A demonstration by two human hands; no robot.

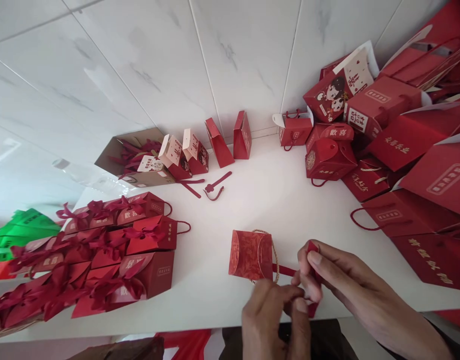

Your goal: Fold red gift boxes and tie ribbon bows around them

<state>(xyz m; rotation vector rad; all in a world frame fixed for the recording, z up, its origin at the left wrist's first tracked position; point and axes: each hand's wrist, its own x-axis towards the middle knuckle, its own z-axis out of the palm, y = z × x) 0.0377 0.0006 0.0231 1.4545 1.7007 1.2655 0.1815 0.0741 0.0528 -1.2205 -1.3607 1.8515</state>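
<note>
A small patterned red gift box (249,255) with a gold cord handle (277,250) lies near the front of the white table. From its right side a dark red ribbon (283,270) runs to my hands. My right hand (338,275) pinches the ribbon between thumb and fingers, and a bit of it stands up above the fingertips. Just in front of the box, my left hand (271,315) has its fingers closed at the same ribbon, close to the right fingertips. The fingers hide part of the ribbon.
Rows of red boxes with ribbon bows (147,232) fill the left side. Behind them stands a cardboard box (102,160) of ribbons. Small upright boxes (218,142) line the tiled wall, near loose ribbon strips (215,187). Red gift boxes (402,150) pile up at right.
</note>
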